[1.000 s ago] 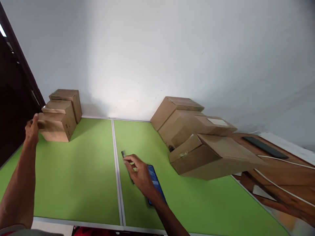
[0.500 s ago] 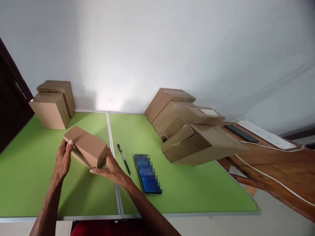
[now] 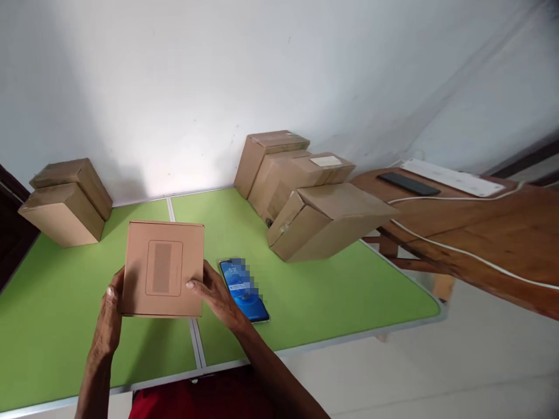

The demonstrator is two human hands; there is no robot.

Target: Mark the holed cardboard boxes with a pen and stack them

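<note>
A square cardboard box (image 3: pixel 187 256) is held up above the green table, its broad face with a printed rectangular outline turned toward me. My left hand (image 3: pixel 110 314) grips its lower left side. On the right side my right hand (image 3: pixel 218 297) holds it, the thumb lying on the printed face. The fingers behind the box are hidden. Just right of my right hand, a smartphone (image 3: pixel 238 291) with a lit blue screen lies on the table; part of its screen is pixelated.
Two cardboard boxes (image 3: pixel 65 218) stand at the table's back left. Several larger cartons (image 3: pixel 323 221) stand at the back right. A wooden table (image 3: pixel 480 233) adjoins on the right, bearing a dark slab (image 3: pixel 408 183), a white strip (image 3: pixel 452 177) and a white cable (image 3: pixel 463 253).
Both hands have turned the box so its broad printed face now shows instead of a narrow side. The pen seen earlier is out of sight. The camera view has shifted and tilted.
</note>
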